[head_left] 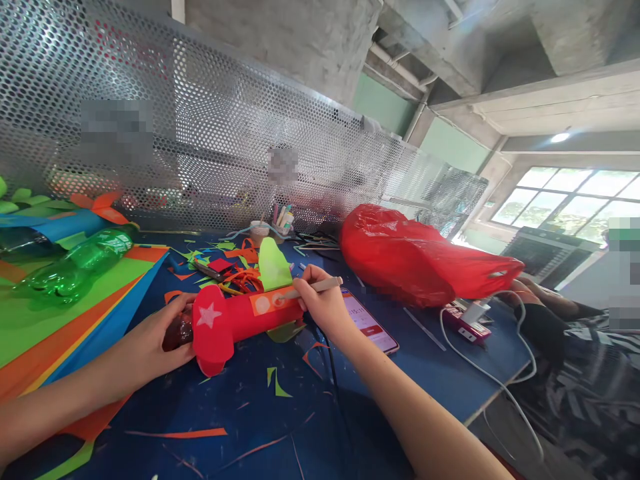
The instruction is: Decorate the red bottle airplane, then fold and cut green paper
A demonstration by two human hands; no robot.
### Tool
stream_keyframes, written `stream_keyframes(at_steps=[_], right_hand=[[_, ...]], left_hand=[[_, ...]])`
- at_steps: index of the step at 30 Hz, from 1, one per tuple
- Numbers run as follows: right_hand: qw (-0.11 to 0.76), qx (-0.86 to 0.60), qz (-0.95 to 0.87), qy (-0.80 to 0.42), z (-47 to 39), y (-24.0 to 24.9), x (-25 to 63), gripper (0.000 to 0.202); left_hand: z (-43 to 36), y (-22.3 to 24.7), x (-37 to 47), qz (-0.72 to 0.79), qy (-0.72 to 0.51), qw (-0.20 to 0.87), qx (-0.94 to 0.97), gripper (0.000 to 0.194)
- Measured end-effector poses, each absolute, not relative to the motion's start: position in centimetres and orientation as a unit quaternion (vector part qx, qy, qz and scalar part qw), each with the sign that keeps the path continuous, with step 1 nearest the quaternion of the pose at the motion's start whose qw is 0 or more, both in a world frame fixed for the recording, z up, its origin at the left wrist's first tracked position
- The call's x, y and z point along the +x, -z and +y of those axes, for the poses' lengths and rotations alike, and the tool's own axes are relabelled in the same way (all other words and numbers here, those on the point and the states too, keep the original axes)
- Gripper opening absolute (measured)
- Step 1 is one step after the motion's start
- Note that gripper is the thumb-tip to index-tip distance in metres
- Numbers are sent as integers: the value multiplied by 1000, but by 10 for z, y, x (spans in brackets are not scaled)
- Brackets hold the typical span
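A bottle wrapped in red paper (245, 317) lies across the middle of the table, shaped like a rocket. My left hand (157, 337) is wrapped round its dark see-through end, beside red fins (213, 333) that carry a pale star. Along the red body runs an orange strip (267, 303) with pale round marks. A light green fin (274, 263) stands up behind the strip, and a duller green one shows below. My right hand (317, 303) pinches a beige marker pen (327, 285), its tip end at the orange strip.
Coloured paper sheets (140, 267) and a green plastic bottle (80, 267) lie at left. Paper scraps (245, 277) litter the blue table (420, 380). A phone (373, 327), a red plastic bag (400, 257) and a white cable (480, 373) are at right. Another person (565, 360) sits beyond the table's edge.
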State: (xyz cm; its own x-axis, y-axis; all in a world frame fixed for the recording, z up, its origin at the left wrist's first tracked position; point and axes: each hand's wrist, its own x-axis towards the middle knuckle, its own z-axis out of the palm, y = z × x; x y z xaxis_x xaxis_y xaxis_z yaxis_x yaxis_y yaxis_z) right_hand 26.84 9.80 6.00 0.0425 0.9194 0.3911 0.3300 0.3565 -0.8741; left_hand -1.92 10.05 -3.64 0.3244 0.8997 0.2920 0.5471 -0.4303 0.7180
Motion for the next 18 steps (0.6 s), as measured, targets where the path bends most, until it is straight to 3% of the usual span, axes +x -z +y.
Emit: stream_keyframes(at_steps=[18], right_hand=[[515, -503, -633, -285, 95, -63, 266, 15]], left_hand=[[98, 32, -20, 465, -363, 281, 757, 65]])
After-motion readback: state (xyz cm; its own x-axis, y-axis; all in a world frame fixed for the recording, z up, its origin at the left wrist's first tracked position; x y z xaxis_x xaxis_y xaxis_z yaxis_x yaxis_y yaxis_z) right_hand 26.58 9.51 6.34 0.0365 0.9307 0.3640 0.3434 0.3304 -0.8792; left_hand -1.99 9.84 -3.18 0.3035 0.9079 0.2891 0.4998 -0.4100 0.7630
